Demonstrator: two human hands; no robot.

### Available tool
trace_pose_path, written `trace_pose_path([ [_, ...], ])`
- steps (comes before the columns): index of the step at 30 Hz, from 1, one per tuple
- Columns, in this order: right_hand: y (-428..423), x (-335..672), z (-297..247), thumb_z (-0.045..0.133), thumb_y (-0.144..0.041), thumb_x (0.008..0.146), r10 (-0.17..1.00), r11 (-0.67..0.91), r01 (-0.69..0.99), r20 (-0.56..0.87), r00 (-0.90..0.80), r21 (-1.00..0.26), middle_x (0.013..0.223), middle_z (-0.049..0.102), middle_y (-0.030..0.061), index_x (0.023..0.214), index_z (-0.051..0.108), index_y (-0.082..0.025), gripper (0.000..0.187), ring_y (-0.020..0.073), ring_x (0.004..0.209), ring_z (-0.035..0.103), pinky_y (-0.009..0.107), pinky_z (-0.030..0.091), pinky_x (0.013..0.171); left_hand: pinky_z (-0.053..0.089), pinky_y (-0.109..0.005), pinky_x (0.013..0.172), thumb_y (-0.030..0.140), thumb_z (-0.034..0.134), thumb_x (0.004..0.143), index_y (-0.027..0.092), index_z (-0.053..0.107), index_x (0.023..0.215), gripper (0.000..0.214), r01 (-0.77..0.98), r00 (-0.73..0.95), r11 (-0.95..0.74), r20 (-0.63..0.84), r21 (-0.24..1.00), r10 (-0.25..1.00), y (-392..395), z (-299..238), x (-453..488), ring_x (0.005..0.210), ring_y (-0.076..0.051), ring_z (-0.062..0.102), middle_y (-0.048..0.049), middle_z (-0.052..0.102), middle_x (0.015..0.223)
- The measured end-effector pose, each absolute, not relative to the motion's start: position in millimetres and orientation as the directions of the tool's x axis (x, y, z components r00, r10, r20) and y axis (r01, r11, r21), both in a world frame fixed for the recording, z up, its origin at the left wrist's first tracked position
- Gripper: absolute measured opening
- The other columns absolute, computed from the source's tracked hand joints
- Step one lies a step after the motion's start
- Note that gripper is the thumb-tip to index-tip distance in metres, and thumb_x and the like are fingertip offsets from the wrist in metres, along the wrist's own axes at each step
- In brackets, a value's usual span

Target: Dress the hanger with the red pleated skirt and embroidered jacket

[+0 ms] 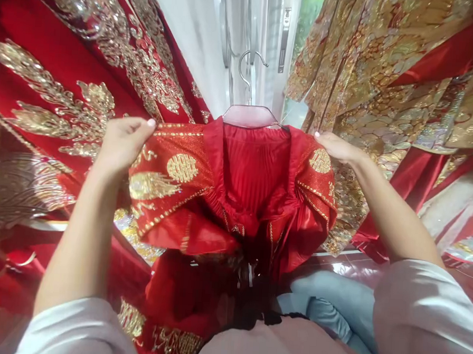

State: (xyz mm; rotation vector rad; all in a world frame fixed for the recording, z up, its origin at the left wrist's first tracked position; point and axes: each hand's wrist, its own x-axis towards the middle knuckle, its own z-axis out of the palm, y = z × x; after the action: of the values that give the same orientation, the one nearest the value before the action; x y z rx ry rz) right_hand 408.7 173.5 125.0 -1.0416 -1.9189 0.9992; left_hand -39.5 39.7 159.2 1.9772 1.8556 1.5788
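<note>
currently, left of the hanger (249,106): red clothing (65,110) thick with gold and silvery embroidery.
left hand (121,142): left of the hanger and a little lower, grasping the upper edge of the red garment (256,170), thumb on top, fingers mostly hidden.
red garment: directly below the hanger, touching it, spread out to both sides, its gathered lining facing up.
hook: top of the hanger, in front of a white door frame (268,20); what bears it, if anything, cannot be told.
right hand (337,146): right of the hanger and a little lower, pinching the garment's other upper edge, fingers partly hidden.
trousers (333,293): pale blue, below the hanger and to its right.
gold clothing (368,83): right of the hanger, with red cloth among it.
step in hand: seemingly drawing the garment wide and level on the hanger.
next move: probably calls for even tension from both hands, lest one side slip off.
count: two hands, one hanger, one held garment, two round gold emblems (182,167) on it; the clothing either side overlaps too much to count.
</note>
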Motion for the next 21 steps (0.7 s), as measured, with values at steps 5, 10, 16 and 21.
trace_pose_path([
  [5, 180, 418, 119, 0.064, -0.082, 0.049, 0.885, 0.345, 0.297, 0.204, -0.418, -0.89, 0.059, 0.065, 0.0016, 0.056, 0.06, -0.025, 0.058, 0.0152, 0.053, 0.051, 0.035, 0.048, 0.061, 0.043, -0.027, 0.063, 0.051, 0.062, 0.067, 0.017, 0.054, 0.057, 0.036, 0.776, 0.094, -0.252, 0.289, 0.578, 0.953, 86, 161, -57, 0.06, -0.012, 0.047, 0.0018, 0.055, 0.056],
  [10, 158, 415, 140, 0.065, -0.071, 0.064, 0.816, 0.563, 0.321, 0.451, -0.362, -0.762, 0.089, 0.072, -0.0004, 0.084, 0.071, -0.031, 0.046, 0.0203, 0.077, 0.062, 0.038, 0.051, 0.077, 0.048, -0.04, 0.079, 0.049, 0.058, 0.075, 0.017, 0.064, 0.071, 0.032, 0.875, 0.217, -0.271, 0.175, 0.401, 0.96, 93, 147, -53, 0.072, -0.021, 0.059, -0.0055, 0.068, 0.075],
  [16, 141, 397, 149, 0.069, -0.047, 0.073, 0.627, 0.774, 0.462, 0.625, -0.465, -0.433, 0.105, 0.07, 0.0029, 0.109, 0.071, -0.022, 0.044, 0.0255, 0.097, 0.064, 0.037, 0.05, 0.086, 0.044, -0.039, 0.096, 0.05, 0.049, 0.085, 0.013, 0.057, 0.12, 0.051, 0.671, 0.32, -0.613, 0.584, 0.417, 0.746, 77, 168, -1, 0.107, -0.024, 0.058, -0.0122, 0.062, 0.118],
  [21, 156, 375, 154, 0.063, -0.04, 0.079, 0.561, 0.797, 0.486, 0.739, -0.373, -0.359, 0.088, 0.072, 0.0018, 0.09, 0.076, -0.025, 0.022, 0.0245, 0.088, 0.066, 0.036, 0.052, 0.08, 0.047, -0.031, 0.076, 0.052, 0.051, 0.085, 0.014, 0.064, 0.079, 0.041, 0.684, 0.329, -0.631, 0.617, 0.367, 0.715, 83, 161, 23, 0.076, -0.018, 0.059, -0.0017, 0.063, 0.074],
])
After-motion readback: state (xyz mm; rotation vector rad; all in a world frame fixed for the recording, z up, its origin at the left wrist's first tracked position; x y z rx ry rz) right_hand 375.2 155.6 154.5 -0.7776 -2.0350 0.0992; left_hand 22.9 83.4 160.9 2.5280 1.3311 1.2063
